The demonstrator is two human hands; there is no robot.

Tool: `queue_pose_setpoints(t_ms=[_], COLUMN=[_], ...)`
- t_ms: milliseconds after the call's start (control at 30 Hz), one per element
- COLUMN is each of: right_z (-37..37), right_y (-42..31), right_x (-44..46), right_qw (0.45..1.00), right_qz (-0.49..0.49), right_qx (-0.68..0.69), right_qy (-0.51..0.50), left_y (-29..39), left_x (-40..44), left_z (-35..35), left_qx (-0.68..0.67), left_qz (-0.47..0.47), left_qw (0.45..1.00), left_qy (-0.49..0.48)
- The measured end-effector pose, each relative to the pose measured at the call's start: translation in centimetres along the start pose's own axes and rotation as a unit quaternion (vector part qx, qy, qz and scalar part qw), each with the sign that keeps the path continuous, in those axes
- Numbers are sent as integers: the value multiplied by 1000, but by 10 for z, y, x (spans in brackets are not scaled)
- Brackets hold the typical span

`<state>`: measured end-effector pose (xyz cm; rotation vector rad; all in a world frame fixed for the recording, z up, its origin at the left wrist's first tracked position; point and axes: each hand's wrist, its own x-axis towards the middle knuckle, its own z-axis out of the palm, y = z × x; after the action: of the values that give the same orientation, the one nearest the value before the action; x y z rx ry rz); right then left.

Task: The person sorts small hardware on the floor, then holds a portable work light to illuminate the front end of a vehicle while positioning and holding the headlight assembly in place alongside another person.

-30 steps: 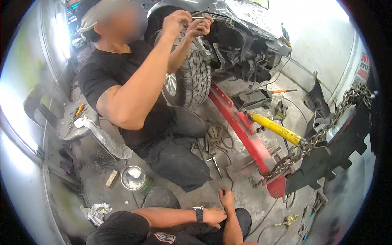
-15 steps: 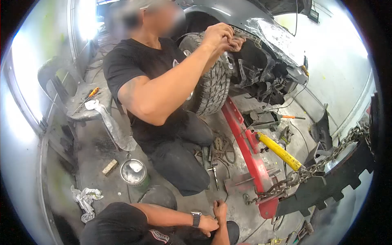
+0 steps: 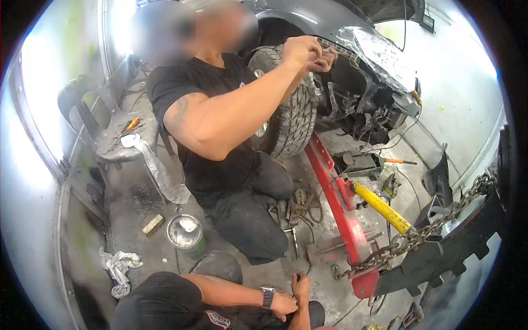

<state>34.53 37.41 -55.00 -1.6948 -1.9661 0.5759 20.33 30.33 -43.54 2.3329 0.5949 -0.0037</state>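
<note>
My left hand [image 3: 283,304], below a dark wristwatch [image 3: 268,297], rests against my right wrist and forearm. Its fingers are loosely bent, with no object visible in them. My right hand [image 3: 300,286] points away from me over the floor near my knee, fingers slightly curled and apart, apparently empty. A co-worker in a black shirt [image 3: 190,82] kneels in front of me beside a tyre [image 3: 294,118]. Both of that person's hands [image 3: 314,54] are raised at the fender edge of a grey car [image 3: 300,16], around a small part that I cannot make out.
A red frame [image 3: 335,206] with a yellow cylinder [image 3: 380,208] and a chain [image 3: 440,220] stands at right. Tools [image 3: 295,242] lie on the floor. At left are a metal can [image 3: 185,231], a block [image 3: 153,225], crumpled paper [image 3: 118,269] and a chair [image 3: 124,121] holding a screwdriver.
The view has shifted, so the co-worker and car appear farther right and lower than a second ago. My hands stay together; my left hand lies lower on my right forearm.
</note>
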Motion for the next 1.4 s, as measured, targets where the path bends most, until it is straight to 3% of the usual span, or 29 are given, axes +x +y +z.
queue_pose_setpoints(t_ms=[533, 767, 867, 967, 1400], right_z=[-9, 1, -10, -2, -6], right_y=[-17, -8, -28, -21, -19], right_x=[-7, -5, -4, -2, -6], right_qw=[1000, 1000, 999, 1000, 1000], right_qz=[5, -3, -22, -26, -13], right_qx=[-8, 21, 33, -17, 5], right_qy=[2, -10, -1, 0, -18], left_y=[3, -1, 3, 3, 7], left_x=[-2, -5, -8, -6, -5], left_z=[0, 11, 4, 10, 9], left_qx=[-4, 9, 16, 17, 36], left_qz=[4, 15, -4, -21, -7], left_qw=[999, 1000, 999, 999, 999], left_qy=[-41, 14, -36, -35, -27])
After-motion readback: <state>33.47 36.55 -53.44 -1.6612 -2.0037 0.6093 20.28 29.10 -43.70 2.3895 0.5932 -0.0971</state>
